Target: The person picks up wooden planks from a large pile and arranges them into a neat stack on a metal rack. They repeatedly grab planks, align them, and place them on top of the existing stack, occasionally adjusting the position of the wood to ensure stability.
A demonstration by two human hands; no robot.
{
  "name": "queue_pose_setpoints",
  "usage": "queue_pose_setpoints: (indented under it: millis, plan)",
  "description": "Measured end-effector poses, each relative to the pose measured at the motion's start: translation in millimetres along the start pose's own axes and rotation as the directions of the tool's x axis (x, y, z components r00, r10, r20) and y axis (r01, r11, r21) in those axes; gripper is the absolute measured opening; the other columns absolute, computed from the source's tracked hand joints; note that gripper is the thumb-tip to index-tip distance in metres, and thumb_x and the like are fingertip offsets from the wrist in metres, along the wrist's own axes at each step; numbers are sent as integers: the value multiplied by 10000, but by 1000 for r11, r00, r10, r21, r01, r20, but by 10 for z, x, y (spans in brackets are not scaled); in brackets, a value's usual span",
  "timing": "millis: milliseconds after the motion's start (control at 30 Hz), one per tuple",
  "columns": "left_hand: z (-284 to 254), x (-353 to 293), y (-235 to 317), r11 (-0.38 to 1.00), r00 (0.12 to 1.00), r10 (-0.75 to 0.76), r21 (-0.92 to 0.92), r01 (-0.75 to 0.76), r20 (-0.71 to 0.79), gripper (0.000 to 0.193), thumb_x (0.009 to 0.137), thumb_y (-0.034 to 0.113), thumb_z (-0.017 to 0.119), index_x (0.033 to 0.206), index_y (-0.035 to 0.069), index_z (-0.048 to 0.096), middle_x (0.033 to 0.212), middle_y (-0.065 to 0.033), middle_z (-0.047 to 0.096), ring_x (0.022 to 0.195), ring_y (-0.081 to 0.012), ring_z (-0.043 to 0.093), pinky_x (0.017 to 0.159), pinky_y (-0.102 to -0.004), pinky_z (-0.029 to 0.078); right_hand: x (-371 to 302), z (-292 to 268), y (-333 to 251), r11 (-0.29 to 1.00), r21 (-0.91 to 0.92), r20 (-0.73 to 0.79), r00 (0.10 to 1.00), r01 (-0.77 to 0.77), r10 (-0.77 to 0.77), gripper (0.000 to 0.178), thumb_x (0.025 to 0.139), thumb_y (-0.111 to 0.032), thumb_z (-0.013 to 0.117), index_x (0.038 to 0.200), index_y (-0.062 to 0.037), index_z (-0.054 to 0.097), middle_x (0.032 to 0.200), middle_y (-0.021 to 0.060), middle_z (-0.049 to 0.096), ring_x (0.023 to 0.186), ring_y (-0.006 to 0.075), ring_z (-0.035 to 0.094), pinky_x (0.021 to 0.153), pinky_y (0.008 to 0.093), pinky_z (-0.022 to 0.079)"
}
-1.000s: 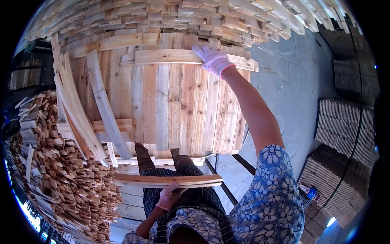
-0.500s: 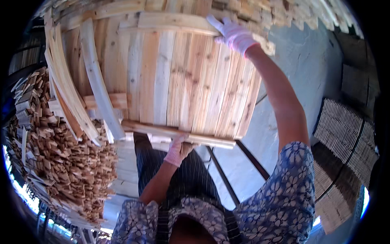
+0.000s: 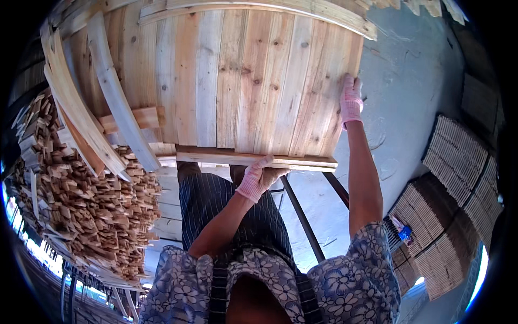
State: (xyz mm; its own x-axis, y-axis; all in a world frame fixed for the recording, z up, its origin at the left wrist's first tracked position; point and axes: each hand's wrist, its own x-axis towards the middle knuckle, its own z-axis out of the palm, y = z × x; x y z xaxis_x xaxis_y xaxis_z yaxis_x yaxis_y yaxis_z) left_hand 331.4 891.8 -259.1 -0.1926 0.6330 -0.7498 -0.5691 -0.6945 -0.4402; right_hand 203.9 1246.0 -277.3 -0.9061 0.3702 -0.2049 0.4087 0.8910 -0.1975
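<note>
A row of pale knotty planks (image 3: 232, 75) lies side by side on a bench. Along their near ends runs a narrow wooden strip (image 3: 216, 156), and another long strip (image 3: 259, 6) crosses their far ends. My left hand (image 3: 259, 181), in a pink and white glove, grips the near strip, thumb on top and the other fingers mostly hidden below. On the right, my gloved right hand (image 3: 352, 100) rests its nearly straight fingers against the outer edge of the last plank.
Loose curved-looking slats (image 3: 118, 92) lie across the planks at left, beside a short wood block (image 3: 132, 120). A large heap of cut wood pieces (image 3: 102, 216) stands lower left. Stacked bundles of wood (image 3: 456, 156) line the right. Dark metal legs (image 3: 302, 216) slant beneath the bench.
My right hand has left the far strip and come nearer, to the planks' right edge. My left hand has shifted right with the near strip, which now lies straighter. The view has shifted too.
</note>
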Motion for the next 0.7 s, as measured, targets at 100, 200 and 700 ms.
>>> queue_pose_setpoints:
  millis: [100,200,700]
  plan:
    - [253,-185,-29,999,989,-17,-47,24,146,528,851,4,755,1261,-137,454,1317,-286,537,1261,-467,532,1082,-610,467,7,-91,-212,958,194,117,974,-212,192,585,995,-324,501,1505,-74,363,1394,214,469,1289,390,481,1088,440,419]
    - [106,-480,-220,987,999,-28,162,23,33,500,858,62,773,1264,-64,510,1292,-225,573,1216,-379,587,1044,-498,534,-250,-689,-971,850,326,196,909,-413,367,661,1043,-455,491,1550,-70,313,1400,239,441,1283,370,465,1077,431,417]
    - [583,-1087,222,46,818,564,985,-167,113,506,836,246,775,1263,76,563,1051,-79,633,962,-207,640,909,-341,508,-1056,-429,-1641,628,-194,269,656,754,-705,712,822,-96,597,1474,-347,457,1203,170,513,1039,340,547,894,507,496]
